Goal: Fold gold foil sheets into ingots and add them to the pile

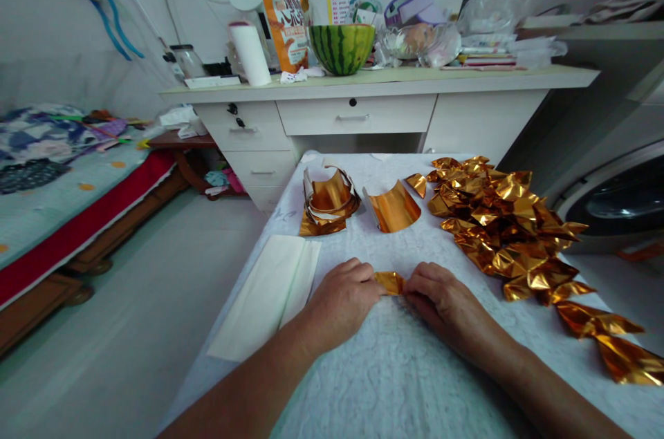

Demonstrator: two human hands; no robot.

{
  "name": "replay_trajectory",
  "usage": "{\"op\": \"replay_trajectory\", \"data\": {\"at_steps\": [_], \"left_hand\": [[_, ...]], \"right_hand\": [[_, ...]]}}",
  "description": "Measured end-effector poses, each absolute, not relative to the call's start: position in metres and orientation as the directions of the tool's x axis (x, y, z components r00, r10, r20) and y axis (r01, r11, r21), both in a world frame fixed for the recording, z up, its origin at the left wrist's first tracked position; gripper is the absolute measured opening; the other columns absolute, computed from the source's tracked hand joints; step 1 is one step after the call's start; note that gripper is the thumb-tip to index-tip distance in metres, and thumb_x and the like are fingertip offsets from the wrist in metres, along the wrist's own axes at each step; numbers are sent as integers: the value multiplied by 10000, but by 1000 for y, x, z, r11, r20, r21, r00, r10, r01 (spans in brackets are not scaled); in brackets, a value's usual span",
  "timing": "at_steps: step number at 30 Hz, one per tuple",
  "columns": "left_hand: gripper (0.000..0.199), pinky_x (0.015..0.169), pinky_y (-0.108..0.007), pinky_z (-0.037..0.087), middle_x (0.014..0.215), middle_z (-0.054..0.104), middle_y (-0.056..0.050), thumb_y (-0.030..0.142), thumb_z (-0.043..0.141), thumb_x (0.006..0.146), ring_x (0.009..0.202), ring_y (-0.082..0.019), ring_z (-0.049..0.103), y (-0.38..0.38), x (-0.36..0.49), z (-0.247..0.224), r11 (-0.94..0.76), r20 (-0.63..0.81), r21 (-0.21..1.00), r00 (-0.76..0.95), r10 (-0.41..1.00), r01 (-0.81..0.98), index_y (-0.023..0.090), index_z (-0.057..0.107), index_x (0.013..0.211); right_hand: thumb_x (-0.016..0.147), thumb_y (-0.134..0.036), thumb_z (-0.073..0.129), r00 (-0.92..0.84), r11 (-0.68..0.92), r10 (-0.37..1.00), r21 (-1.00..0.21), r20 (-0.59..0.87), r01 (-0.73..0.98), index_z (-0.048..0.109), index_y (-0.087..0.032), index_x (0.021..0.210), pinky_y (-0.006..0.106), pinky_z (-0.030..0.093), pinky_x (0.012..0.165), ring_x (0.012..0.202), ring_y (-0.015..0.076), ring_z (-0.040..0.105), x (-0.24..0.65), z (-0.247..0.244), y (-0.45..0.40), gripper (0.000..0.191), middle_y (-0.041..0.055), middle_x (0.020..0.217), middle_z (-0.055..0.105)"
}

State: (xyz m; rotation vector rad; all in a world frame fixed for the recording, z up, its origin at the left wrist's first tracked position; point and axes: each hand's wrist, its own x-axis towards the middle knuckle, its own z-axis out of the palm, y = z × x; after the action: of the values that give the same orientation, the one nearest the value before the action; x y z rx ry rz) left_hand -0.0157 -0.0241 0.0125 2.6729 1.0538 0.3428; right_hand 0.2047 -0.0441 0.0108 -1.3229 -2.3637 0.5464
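Note:
A small piece of gold foil (pixel 390 283) is stretched between my two hands, just above the cloth-covered table. My left hand (pixel 346 297) pinches its left end, and my right hand (pixel 440 301) pinches its right end. Beyond them lies a curled gold foil sheet (pixel 394 208). A stack of gold foil sheets (pixel 328 200), with curled strips around it, sits farther left. To the right spreads a heap of twisted gold foil pieces (pixel 498 218), shaped like bows. Folded pale paper (pixel 264 294) lies beside my left forearm.
A white desk (pixel 357 86) with drawers stands behind the table, bearing a halved watermelon (pixel 342 48), an orange pouch (pixel 284 17) and a white roll (pixel 250 53). A washing machine (pixel 617 183) is at the right. A bed (pixel 77 197) stands at the left.

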Motion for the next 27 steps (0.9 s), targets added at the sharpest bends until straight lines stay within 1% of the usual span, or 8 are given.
{"op": "replay_trajectory", "data": {"at_steps": [5, 7, 9, 11, 12, 16, 21, 27], "left_hand": [[175, 739, -280, 423, 820, 588, -20, 170, 525, 930, 830, -171, 544, -24, -16, 14, -643, 106, 437, 674, 731, 629, 184, 672, 835], [140, 752, -277, 421, 826, 603, -14, 156, 535, 916, 834, -167, 556, -24, -16, 13, -608, 111, 501, 651, 751, 616, 186, 661, 862], [91, 737, -266, 417, 825, 622, -2, 147, 563, 888, 821, -160, 568, -23, -16, 11, -538, 97, 568, 598, 796, 623, 188, 642, 908], [47, 696, -252, 404, 801, 628, 10, 153, 593, 859, 782, -151, 572, -23, -16, 12, -456, 55, 602, 536, 842, 655, 185, 622, 875], [32, 675, -248, 394, 781, 623, 14, 161, 601, 852, 761, -148, 571, -23, -16, 12, -425, 31, 602, 512, 859, 676, 183, 612, 831], [130, 653, -243, 378, 754, 606, 10, 200, 605, 859, 751, -148, 575, -23, -15, 16, -382, -15, 569, 473, 881, 729, 179, 586, 732], [176, 668, -250, 391, 762, 609, 0, 257, 603, 883, 767, -159, 585, -24, -13, 18, -370, -32, 495, 442, 896, 786, 178, 589, 726], [192, 715, -278, 423, 810, 637, -17, 300, 595, 903, 816, -181, 601, -25, -10, 19, -390, -47, 382, 439, 897, 838, 177, 609, 756]], "right_hand": [[948, -184, 490, -464, 428, 883, -541, 78, 724, 631, -194, 832, 317, 412, 736, 813, 185, 550, 204, 11, -44, 184, 36, 812, 595], [954, -196, 479, -447, 410, 892, -534, 66, 739, 618, -190, 814, 320, 406, 734, 804, 185, 546, 202, 11, -44, 197, 36, 811, 595], [954, -196, 469, -429, 394, 902, -521, 60, 757, 605, -185, 797, 321, 402, 729, 796, 187, 543, 201, 11, -45, 208, 38, 809, 597], [946, -196, 471, -403, 373, 914, -501, 52, 781, 598, -182, 778, 320, 397, 717, 785, 190, 543, 199, 11, -45, 211, 42, 803, 600], [941, -194, 475, -388, 359, 920, -492, 46, 793, 598, -182, 772, 318, 395, 711, 780, 191, 545, 198, 12, -44, 209, 44, 801, 603], [926, -200, 486, -340, 312, 940, -474, 28, 823, 610, -182, 762, 319, 389, 713, 771, 194, 551, 195, 12, -44, 206, 46, 786, 615], [922, -240, 493, -307, 281, 951, -460, 18, 842, 620, -188, 743, 316, 376, 693, 747, 197, 550, 196, 9, -42, 225, 49, 772, 623], [944, -262, 462, -287, 261, 958, -398, -4, 879, 616, -190, 740, 319, 375, 695, 742, 202, 559, 195, 10, -42, 266, 57, 777, 629]]}}
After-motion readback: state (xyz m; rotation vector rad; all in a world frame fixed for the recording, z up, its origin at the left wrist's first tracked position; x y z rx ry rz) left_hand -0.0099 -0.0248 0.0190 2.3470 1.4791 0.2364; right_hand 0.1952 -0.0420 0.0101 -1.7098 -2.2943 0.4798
